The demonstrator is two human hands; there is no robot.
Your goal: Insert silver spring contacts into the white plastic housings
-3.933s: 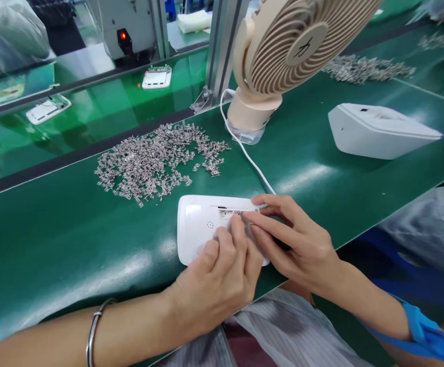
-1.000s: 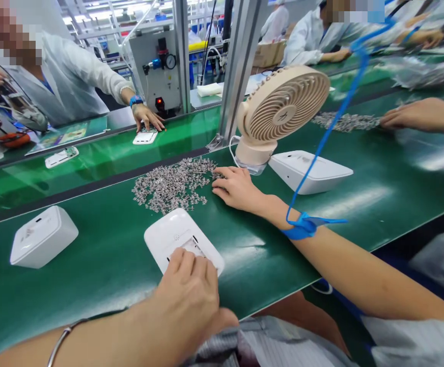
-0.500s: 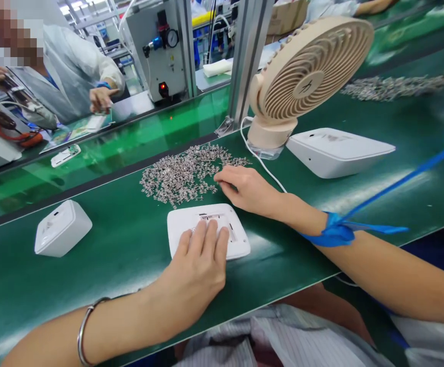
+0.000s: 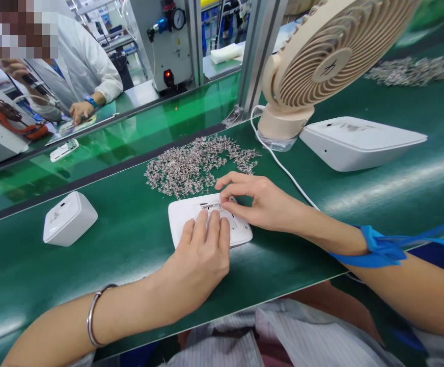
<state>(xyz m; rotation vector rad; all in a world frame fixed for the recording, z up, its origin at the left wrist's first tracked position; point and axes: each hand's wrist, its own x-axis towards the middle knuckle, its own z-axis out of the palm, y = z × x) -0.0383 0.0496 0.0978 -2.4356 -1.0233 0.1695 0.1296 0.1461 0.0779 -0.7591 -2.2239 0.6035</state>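
A white plastic housing (image 4: 179, 210) with a recessed, slotted compartment lies face up on the green work surface. My left hand (image 4: 201, 260) rests on it, fingers stretched over its near half. At the compartment's upper right edge is my right hand (image 4: 254, 199), thumb and index fingertip pinched together; whatever sits between them is too small to make out. Just behind the housing spreads a pile of small metal pieces (image 4: 186, 165), like contact springs. A blue band (image 4: 384, 247) with a strap circles my right wrist.
A white tapered device (image 4: 69, 219) stands to the left; a larger white device (image 4: 363, 145) lies right, near a beige fan (image 4: 329, 66) with a white cable (image 4: 286, 163). More metal pieces (image 4: 416, 70) lie far right. Across a green partition (image 4: 130, 127), a co-worker's hand (image 4: 81, 111) works.
My right hand has moved from the metal pile's edge to the housing's compartment, fingertips now pinched there. My left hand stays on the housing. The view has shifted slightly.
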